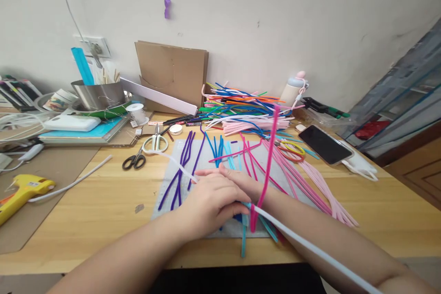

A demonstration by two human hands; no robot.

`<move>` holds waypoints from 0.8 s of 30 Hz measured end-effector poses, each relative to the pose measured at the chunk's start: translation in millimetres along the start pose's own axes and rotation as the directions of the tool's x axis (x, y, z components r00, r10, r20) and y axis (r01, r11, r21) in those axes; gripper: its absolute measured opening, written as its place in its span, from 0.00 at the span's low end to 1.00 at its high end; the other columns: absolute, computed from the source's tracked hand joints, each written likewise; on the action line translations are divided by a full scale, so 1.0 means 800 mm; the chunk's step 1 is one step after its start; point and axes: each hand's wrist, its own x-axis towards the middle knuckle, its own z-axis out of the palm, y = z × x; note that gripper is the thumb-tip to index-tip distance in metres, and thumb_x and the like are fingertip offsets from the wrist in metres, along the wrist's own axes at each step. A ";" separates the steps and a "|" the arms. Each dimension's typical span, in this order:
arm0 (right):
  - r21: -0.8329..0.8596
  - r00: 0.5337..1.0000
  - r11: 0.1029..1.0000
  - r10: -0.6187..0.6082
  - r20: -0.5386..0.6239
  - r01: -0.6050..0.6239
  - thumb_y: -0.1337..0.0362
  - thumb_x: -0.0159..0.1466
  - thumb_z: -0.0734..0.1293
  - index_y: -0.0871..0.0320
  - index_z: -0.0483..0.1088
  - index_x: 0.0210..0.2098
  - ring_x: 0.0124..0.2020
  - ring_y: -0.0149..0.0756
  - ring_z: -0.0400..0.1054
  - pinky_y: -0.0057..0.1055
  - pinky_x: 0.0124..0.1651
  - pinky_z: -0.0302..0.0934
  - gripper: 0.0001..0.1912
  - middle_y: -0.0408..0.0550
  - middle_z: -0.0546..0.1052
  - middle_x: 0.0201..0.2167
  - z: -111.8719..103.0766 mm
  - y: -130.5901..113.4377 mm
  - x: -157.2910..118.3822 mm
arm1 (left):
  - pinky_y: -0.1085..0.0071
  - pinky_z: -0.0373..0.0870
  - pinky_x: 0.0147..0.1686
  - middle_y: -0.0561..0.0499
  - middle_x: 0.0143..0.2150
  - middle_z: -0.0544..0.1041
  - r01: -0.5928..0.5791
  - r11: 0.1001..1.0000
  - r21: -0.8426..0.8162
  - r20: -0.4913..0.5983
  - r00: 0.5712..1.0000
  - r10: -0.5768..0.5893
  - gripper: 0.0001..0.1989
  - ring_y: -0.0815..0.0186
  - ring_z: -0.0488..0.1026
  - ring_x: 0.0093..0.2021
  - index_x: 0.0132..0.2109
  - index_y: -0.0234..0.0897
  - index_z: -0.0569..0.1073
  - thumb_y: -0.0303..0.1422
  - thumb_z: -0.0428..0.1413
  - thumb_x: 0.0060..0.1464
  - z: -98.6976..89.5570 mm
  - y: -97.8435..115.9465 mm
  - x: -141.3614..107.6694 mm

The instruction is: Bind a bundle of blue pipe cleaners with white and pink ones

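Observation:
My left hand [213, 200] and my right hand [236, 177] meet over a grey mat [165, 193], the left in front. A long white pipe cleaner [310, 241] passes through them from upper left to lower right. The fingers of my left hand close round it where light blue and dark blue pieces show beneath. Beside those fingertips, a bent magenta pipe cleaner [269, 163] hooks round the white one and stands up. Fingertips of my right hand show at the white strand's left side; its other fingers are largely hidden.
Purple [179, 179], blue [218, 149] and pink pipe cleaners [310, 183] lie on and beside the mat. Behind is a mixed heap [248, 110]. Scissors [156, 140] and a yellow glue gun [25, 193] lie left; a phone [325, 144] lies right.

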 end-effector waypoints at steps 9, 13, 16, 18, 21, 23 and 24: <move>0.039 0.862 0.995 -0.057 -0.504 0.089 0.68 0.50 0.64 0.62 0.70 0.30 0.21 0.30 0.67 0.25 0.22 0.59 0.08 0.45 0.73 0.21 -0.044 0.012 0.017 | 0.72 0.65 0.34 0.51 0.33 0.77 0.512 0.859 -0.030 -0.215 0.835 -0.506 0.09 0.65 0.72 0.33 0.37 0.39 0.74 0.35 0.52 0.52 -0.026 -0.052 0.001; 0.152 0.910 0.988 0.064 -0.410 -0.001 0.63 0.54 0.61 0.62 0.68 0.31 0.17 0.28 0.65 0.21 0.14 0.50 0.09 0.45 0.71 0.21 -0.043 -0.004 0.010 | 0.73 0.65 0.30 0.50 0.31 0.77 0.589 0.794 -0.147 -0.241 0.758 -0.607 0.10 0.65 0.72 0.31 0.36 0.38 0.75 0.37 0.53 0.50 -0.026 -0.066 0.000; 0.181 0.929 0.982 0.108 -0.355 -0.045 0.61 0.55 0.64 0.59 0.66 0.35 0.18 0.26 0.65 0.19 0.14 0.48 0.10 0.42 0.70 0.23 -0.035 -0.010 0.006 | 0.73 0.65 0.29 0.50 0.31 0.77 0.598 0.758 -0.258 -0.227 0.726 -0.650 0.11 0.66 0.72 0.30 0.35 0.35 0.74 0.39 0.54 0.49 -0.023 -0.072 -0.002; 0.171 0.938 0.983 0.120 -0.326 -0.067 0.64 0.53 0.67 0.58 0.65 0.36 0.18 0.24 0.64 0.17 0.14 0.46 0.12 0.40 0.70 0.22 -0.029 -0.008 0.006 | 0.73 0.66 0.30 0.49 0.31 0.76 0.602 0.739 -0.304 -0.224 0.709 -0.669 0.12 0.66 0.72 0.30 0.35 0.35 0.73 0.39 0.54 0.49 -0.022 -0.076 -0.003; 0.142 0.940 0.988 0.099 -0.328 -0.055 0.66 0.52 0.69 0.59 0.65 0.35 0.17 0.21 0.61 0.16 0.15 0.43 0.12 0.39 0.69 0.21 -0.025 -0.004 0.006 | 0.72 0.66 0.31 0.49 0.31 0.76 0.601 0.711 -0.364 -0.203 0.694 -0.690 0.13 0.66 0.71 0.31 0.35 0.34 0.73 0.40 0.55 0.48 -0.022 -0.080 -0.003; 0.145 0.931 0.989 0.091 -0.354 -0.041 0.66 0.52 0.69 0.59 0.65 0.35 0.17 0.21 0.61 0.17 0.15 0.42 0.12 0.39 0.69 0.22 -0.025 -0.002 0.007 | 0.73 0.66 0.31 0.49 0.31 0.76 0.600 0.690 -0.405 -0.180 0.687 -0.704 0.13 0.66 0.71 0.30 0.35 0.34 0.73 0.39 0.55 0.48 -0.022 -0.082 -0.003; 0.161 0.926 0.986 0.094 -0.367 -0.036 0.65 0.52 0.69 0.59 0.65 0.35 0.18 0.22 0.61 0.17 0.15 0.42 0.12 0.39 0.68 0.22 -0.025 -0.002 0.007 | 0.73 0.66 0.31 0.49 0.31 0.75 0.601 0.682 -0.416 -0.173 0.684 -0.708 0.12 0.66 0.71 0.30 0.35 0.34 0.73 0.39 0.55 0.47 -0.022 -0.082 -0.003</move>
